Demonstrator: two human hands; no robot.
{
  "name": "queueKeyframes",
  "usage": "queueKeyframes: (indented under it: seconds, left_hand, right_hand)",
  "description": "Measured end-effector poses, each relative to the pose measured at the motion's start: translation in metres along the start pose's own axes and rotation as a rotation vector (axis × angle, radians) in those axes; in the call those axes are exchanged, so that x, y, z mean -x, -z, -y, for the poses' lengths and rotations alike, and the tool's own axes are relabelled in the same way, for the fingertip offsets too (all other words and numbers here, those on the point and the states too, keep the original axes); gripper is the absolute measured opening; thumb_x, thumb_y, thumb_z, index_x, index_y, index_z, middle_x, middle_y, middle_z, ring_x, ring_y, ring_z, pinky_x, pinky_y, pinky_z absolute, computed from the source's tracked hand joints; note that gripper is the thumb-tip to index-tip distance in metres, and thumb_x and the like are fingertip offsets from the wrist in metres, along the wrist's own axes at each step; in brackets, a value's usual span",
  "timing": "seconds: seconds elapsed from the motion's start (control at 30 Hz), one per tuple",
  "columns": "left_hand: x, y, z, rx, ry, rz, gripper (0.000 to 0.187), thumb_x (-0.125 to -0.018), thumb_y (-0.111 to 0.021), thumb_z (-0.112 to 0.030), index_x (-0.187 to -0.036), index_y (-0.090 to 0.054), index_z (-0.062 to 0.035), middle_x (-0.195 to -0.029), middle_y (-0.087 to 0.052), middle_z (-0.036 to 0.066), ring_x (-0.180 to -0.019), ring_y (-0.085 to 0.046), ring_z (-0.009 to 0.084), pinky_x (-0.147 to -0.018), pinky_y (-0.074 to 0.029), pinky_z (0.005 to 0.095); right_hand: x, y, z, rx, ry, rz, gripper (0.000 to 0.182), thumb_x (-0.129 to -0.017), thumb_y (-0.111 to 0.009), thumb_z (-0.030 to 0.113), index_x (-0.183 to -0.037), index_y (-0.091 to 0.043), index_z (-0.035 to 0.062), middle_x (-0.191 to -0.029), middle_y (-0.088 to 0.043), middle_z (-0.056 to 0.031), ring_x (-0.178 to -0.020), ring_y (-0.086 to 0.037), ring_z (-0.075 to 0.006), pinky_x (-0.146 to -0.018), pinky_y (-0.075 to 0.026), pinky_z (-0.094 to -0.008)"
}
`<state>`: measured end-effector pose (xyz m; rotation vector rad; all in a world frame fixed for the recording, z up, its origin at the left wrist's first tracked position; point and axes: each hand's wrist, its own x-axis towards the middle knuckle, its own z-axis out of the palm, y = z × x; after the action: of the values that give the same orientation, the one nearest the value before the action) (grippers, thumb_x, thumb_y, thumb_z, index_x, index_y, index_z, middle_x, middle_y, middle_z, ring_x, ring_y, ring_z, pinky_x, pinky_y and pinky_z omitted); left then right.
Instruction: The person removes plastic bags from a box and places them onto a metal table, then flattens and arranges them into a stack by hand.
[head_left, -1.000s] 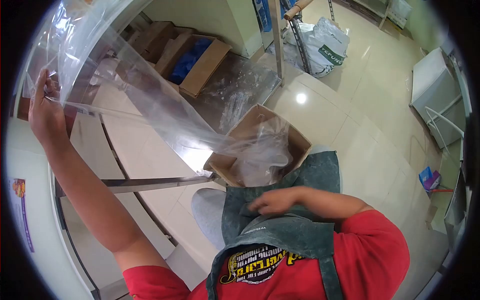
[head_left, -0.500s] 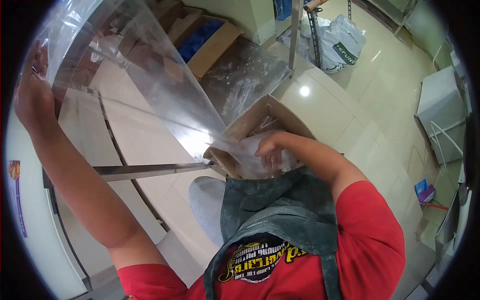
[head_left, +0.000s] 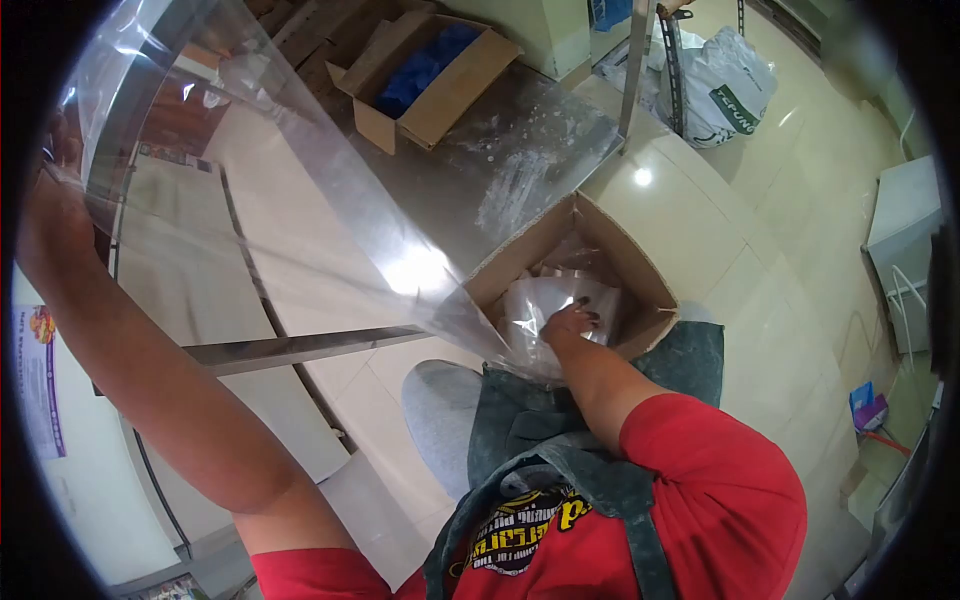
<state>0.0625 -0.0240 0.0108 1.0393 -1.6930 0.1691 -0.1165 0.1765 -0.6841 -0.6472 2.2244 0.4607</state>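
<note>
Diagonally, the clear plastic film (head_left: 340, 180) slopes from the left hand (head_left: 58, 215), grip indiscernible, into the cardboard box (head_left: 632, 250), where the right hand (head_left: 572, 322) lies nearer, fingers spread.

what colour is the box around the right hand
The box is brown, best seen in the head view.

Clear plastic sheeting (head_left: 352, 190) slanting into open carton (head_left: 632, 255)

Right grip (head_left: 571, 322) inside open cardboard box (head_left: 632, 262), at clear plastic (head_left: 526, 306).
</note>
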Motion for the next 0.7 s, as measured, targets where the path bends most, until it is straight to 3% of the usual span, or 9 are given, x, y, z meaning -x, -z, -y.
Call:
queueKeyframes:
  seconds: [0.07, 0.13, 0.17, 0.23, 0.37, 0.4, 0.43, 0.5, 0.7]
  left_hand:
    - [0.002, -0.001, -0.003, -0.089, -0.029, 0.010, 0.028, -0.098, -0.060, -0.008, -0.124, -0.068, -0.0027, -0.121, -0.067, 0.011, -0.107, -0.063, 0.0172, -0.098, -0.047, 0.0284]
    - [0.003, -0.001, 0.000, -0.211, -0.057, 0.013, 0.029, -0.098, -0.060, -0.009, -0.125, -0.068, -0.0015, -0.122, -0.066, 0.011, -0.108, -0.063, 0.0178, -0.099, -0.047, 0.0287]
    - [0.003, 0.000, 0.005, -0.304, -0.078, 0.024, 0.029, -0.098, -0.060, -0.009, -0.125, -0.067, -0.0008, -0.122, -0.066, 0.011, -0.108, -0.062, 0.0181, -0.099, -0.047, 0.0289]
    - [0.001, 0.005, 0.016, -0.441, -0.147, 0.039, 0.030, -0.098, -0.060, -0.010, -0.125, -0.067, 0.0004, -0.123, -0.066, 0.012, -0.109, -0.062, 0.0187, -0.100, -0.047, 0.0292]
    - [0.013, -0.003, 0.014, 0.069, -0.178, 0.080, 0.032, -0.100, -0.053, -0.008, -0.127, -0.068, -0.0087, -0.123, -0.067, 0.008, -0.116, -0.062, 0.0179, -0.104, -0.044, 0.0301]
    - [0.021, 0.000, 0.004, -0.293, -0.482, 0.026, 0.028, -0.097, -0.056, -0.007, -0.118, -0.074, -0.0100, -0.106, -0.070, 0.008, -0.101, -0.064, 0.0141, -0.093, -0.046, 0.0272]
    - [0.027, -0.005, -0.009, -0.286, -0.485, 0.012, 0.028, -0.097, -0.056, -0.007, -0.118, -0.074, -0.0100, -0.106, -0.070, 0.008, -0.101, -0.064, 0.0141, -0.093, -0.046, 0.0272]
    - [0.034, -0.015, -0.031, 0.295, 0.079, -0.042, 0.023, -0.091, -0.070, -0.014, -0.111, -0.075, -0.0022, -0.098, -0.070, 0.004, -0.096, -0.062, 0.0117, -0.091, -0.044, 0.0253]
    - [0.032, -0.015, -0.029, 0.600, 0.185, -0.019, 0.025, -0.088, -0.077, -0.020, -0.101, -0.075, 0.0019, -0.089, -0.067, 0.001, -0.082, -0.054, 0.0074, -0.078, -0.039, 0.0221]
  right_hand:
    - [-0.039, -0.034, 0.008, -0.226, -0.211, -0.166, 0.097, -0.089, -0.068, 0.038, -0.157, -0.009, 0.0026, -0.150, -0.036, -0.0333, -0.135, -0.039, -0.0544, -0.113, -0.032, -0.0583]
    - [-0.048, -0.029, 0.002, -0.647, -0.256, -0.121, 0.058, -0.092, -0.062, 0.018, -0.144, -0.043, -0.0009, -0.137, -0.056, -0.0260, -0.125, -0.055, -0.0457, -0.104, -0.045, -0.0489]
    - [-0.051, -0.025, -0.008, -0.646, -0.256, -0.128, 0.058, -0.092, -0.062, 0.018, -0.144, -0.043, -0.0009, -0.137, -0.056, -0.0260, -0.125, -0.055, -0.0457, -0.104, -0.045, -0.0489]
    - [-0.025, 0.029, -0.036, -0.368, 0.232, 0.005, 0.035, -0.090, -0.062, 0.014, -0.121, -0.064, -0.0024, -0.126, -0.064, -0.0218, -0.114, -0.065, -0.0379, -0.097, -0.053, -0.0434]
    - [0.007, 0.073, -0.051, -0.511, 0.250, -0.124, 0.025, -0.088, -0.060, 0.008, -0.108, -0.069, -0.0033, -0.119, -0.067, -0.0240, -0.106, -0.068, -0.0365, -0.093, -0.054, -0.0453]
    - [-0.019, 0.055, -0.055, -0.589, 0.305, -0.169, 0.022, -0.084, -0.063, 0.008, -0.100, -0.070, -0.0053, -0.113, -0.069, -0.0249, -0.104, -0.069, -0.0377, -0.088, -0.055, -0.0457]
    - [-0.014, 0.064, -0.059, -0.668, 0.359, -0.213, 0.020, -0.080, -0.065, 0.008, -0.092, -0.071, -0.0074, -0.106, -0.071, -0.0257, -0.102, -0.069, -0.0389, -0.082, -0.057, -0.0461]
    - [0.041, 0.108, -0.088, -1.002, 0.245, -0.081, 0.023, -0.083, -0.060, 0.004, -0.100, -0.067, -0.0087, -0.105, -0.069, -0.0249, -0.095, -0.069, -0.0376, -0.081, -0.056, -0.0464]
    - [0.100, 0.119, -0.131, -1.906, 0.203, 0.231, 0.033, -0.086, -0.054, 0.002, -0.116, -0.057, -0.0102, -0.102, -0.064, -0.0197, -0.087, -0.066, -0.0336, -0.080, -0.053, -0.0470]
